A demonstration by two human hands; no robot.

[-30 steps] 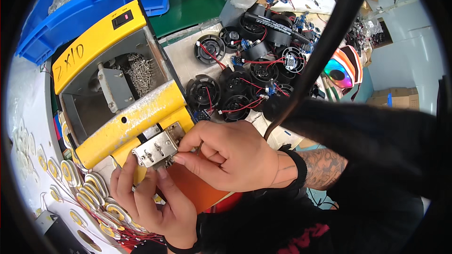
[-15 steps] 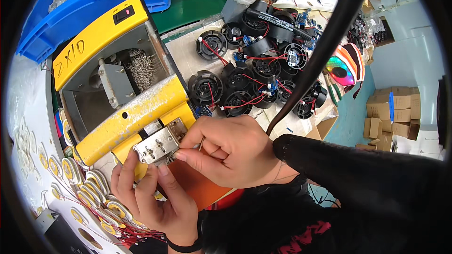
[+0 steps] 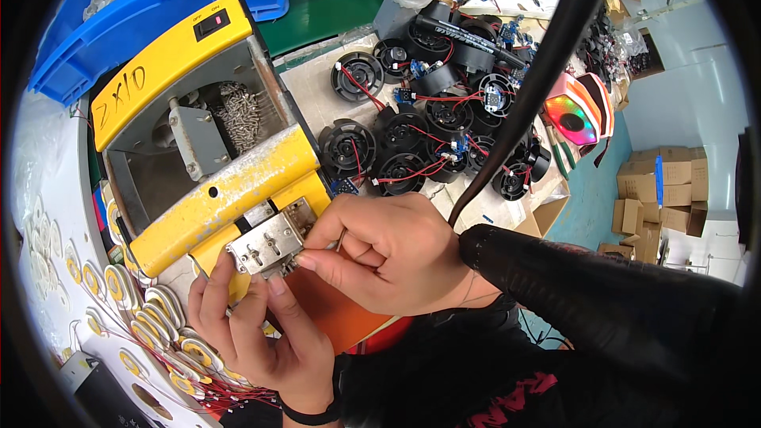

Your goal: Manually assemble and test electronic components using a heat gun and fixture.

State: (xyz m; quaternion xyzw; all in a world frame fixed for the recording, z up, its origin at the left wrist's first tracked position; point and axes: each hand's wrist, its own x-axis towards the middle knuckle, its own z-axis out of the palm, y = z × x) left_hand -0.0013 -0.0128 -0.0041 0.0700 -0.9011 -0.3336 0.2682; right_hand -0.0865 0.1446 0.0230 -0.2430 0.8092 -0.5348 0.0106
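Observation:
A yellow and grey screw feeder (image 3: pixel 226 190) stands at the left, with a heap of small screws (image 3: pixel 240 120) in its tray. On its near side is a silver slotted metal plate (image 3: pixel 266 244) with small screws in its slots. My left hand (image 3: pixel 265 333) grips the near edge of this plate, thumb and fingertips against it. At the plate's right end my right hand (image 3: pixel 388 250) is closed, thumb and index finger pinched around a thin rod (image 3: pixel 341 239); the rod's tip is hidden by the fingers. Under both hands lies an orange-brown surface (image 3: pixel 321 309).
Black round fan-like speaker units (image 3: pixel 400 135) with red wires crowd the bench beyond my right hand. White and yellow discs (image 3: pixel 162 317) with red leads lie at left. A blue bin (image 3: pixel 166 12) stands behind the feeder. A black cable (image 3: pixel 539 95) crosses at right.
Both hands keep nearly the same place at the metal plate. The whole view has shifted very slightly.

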